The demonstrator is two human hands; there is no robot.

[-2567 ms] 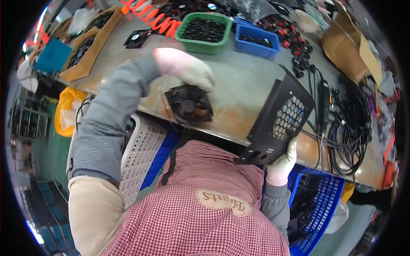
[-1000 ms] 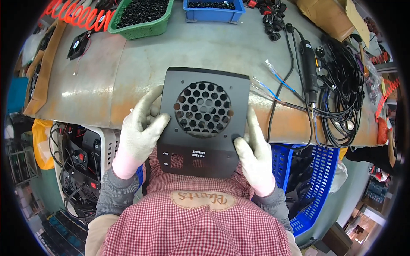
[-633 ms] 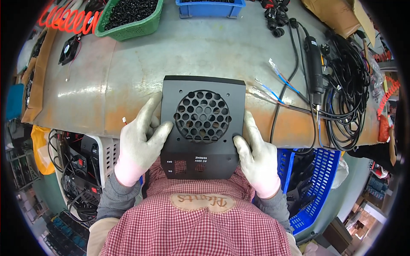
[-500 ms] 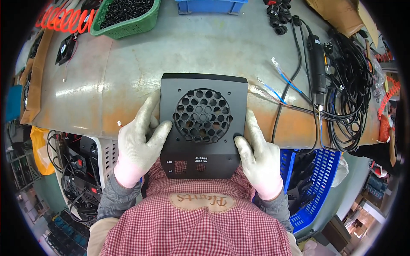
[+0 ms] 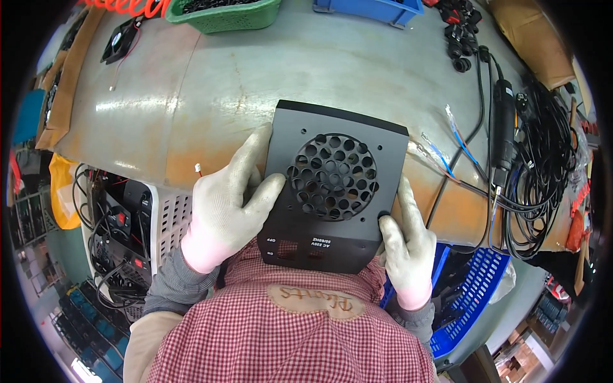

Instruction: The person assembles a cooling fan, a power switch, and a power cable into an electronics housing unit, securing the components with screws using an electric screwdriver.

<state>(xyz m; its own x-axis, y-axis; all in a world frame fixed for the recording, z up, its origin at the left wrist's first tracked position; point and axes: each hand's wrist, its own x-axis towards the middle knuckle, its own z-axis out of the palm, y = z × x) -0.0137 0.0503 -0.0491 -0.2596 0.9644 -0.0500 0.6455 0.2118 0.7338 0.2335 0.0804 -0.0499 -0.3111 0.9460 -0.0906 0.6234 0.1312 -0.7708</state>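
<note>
Between my two gloved hands is a black sheet-metal panel [image 5: 290, 159] with a round honeycomb vent, small screw holes and cut-outs along its near, bent end. Its far part lies over the table edge, the near end over my apron. My left hand [image 5: 233, 201] grips the left side, thumb on the face, fingers along the edge. On the right side my right hand [image 5: 408, 239] holds the edge, thumb near the lower right corner. A small white connector [image 5: 198, 168] shows beside my left hand; what it belongs to is hidden.
On the grey table [image 5: 211, 96] lie a small black fan [image 5: 120, 41], a green basket [image 5: 236, 19] of black parts, a blue bin [image 5: 370, 11], a black electric screwdriver [image 5: 504, 127] and coiled black cables [image 5: 543, 147]. Below the edge stand a white crate [image 5: 171, 220] and a blue crate [image 5: 476, 300].
The view has shifted, so the table things sit further right and higher. Both hands keep their hold on the panel, which now appears turned slightly clockwise.
</note>
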